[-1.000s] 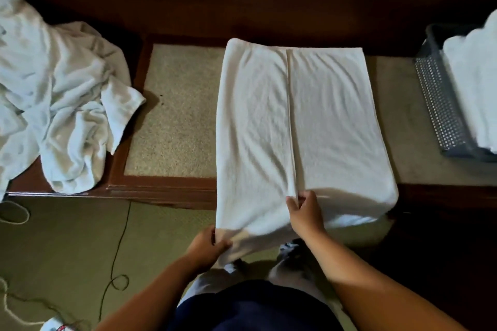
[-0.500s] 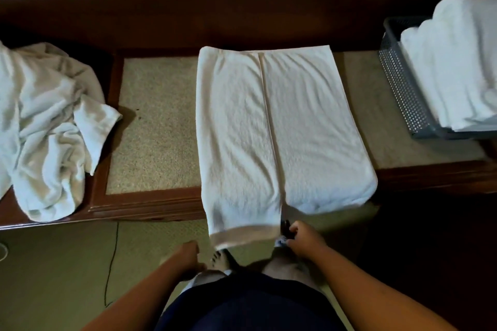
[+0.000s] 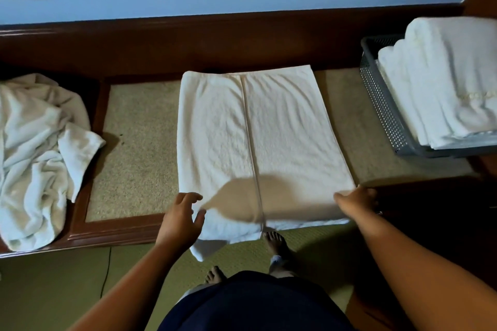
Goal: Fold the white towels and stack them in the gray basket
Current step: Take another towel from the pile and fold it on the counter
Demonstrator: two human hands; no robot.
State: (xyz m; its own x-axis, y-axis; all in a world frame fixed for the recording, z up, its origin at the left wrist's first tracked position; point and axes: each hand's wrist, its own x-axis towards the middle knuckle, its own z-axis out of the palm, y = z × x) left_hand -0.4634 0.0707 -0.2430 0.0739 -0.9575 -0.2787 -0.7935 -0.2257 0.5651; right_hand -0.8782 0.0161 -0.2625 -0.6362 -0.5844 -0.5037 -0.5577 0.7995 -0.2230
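Centrally, the white towel (image 3: pixel 269 142) lies flat on the desk (image 3: pixel 134 156), its long sides folded in to meet along a middle line and its near end drooping over the front edge. The left hand (image 3: pixel 180 219) spreads its fingers wide at the near left corner. The right hand (image 3: pixel 356 200) touches the near right corner; I cannot tell whether its fingers grip. Folded towels (image 3: pixel 443 83) fill the gray basket (image 3: pixel 382 105) at right, and crumpled towels (image 3: pixel 35 156) lie at left.

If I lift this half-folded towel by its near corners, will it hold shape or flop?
Likely floppy: the half-folded towel droops over the bench edge. The two flaps meeting along the middle would probably fall open unless both layers are pinched. Its terry looks grippy, so slipping seems unlikely.
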